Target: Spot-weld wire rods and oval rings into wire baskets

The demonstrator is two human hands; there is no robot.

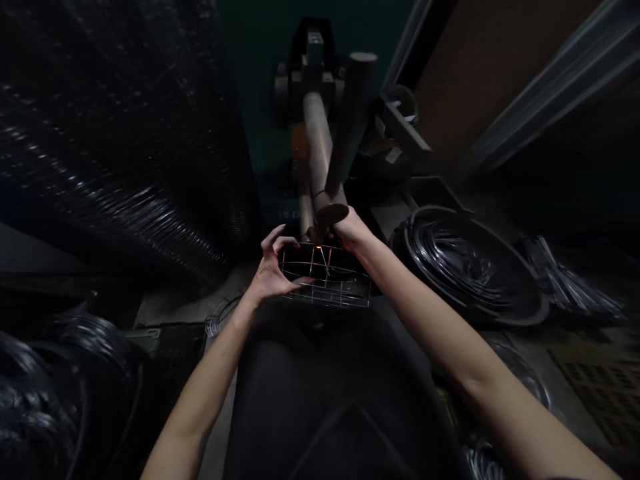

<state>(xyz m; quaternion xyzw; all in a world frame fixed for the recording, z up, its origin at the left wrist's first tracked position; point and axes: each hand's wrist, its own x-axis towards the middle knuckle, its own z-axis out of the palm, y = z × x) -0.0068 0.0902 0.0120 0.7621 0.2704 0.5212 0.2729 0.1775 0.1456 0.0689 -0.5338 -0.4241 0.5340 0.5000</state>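
A wire mesh basket [325, 277] of thin welded rods sits in front of me, just below the electrode arms of a spot welding machine [316, 133]. An orange spark [318, 247] glows where the upper rods meet the machine's lower arm. My left hand [273, 270] curls around the basket's left side with its fingers on the rods. My right hand [350, 230] grips the basket's far edge, beside a dark round disc [333, 213] on the machine. The contact point is partly hidden by that disc.
A large coil of black wire [465, 267] lies to the right, with a loose wire bundle [570, 280] beyond it. More dark coils [50, 393] sit at lower left, and a tall dark stack of coiled wire [115, 147] rises at left. My dark-clothed lap [325, 387] fills the bottom.
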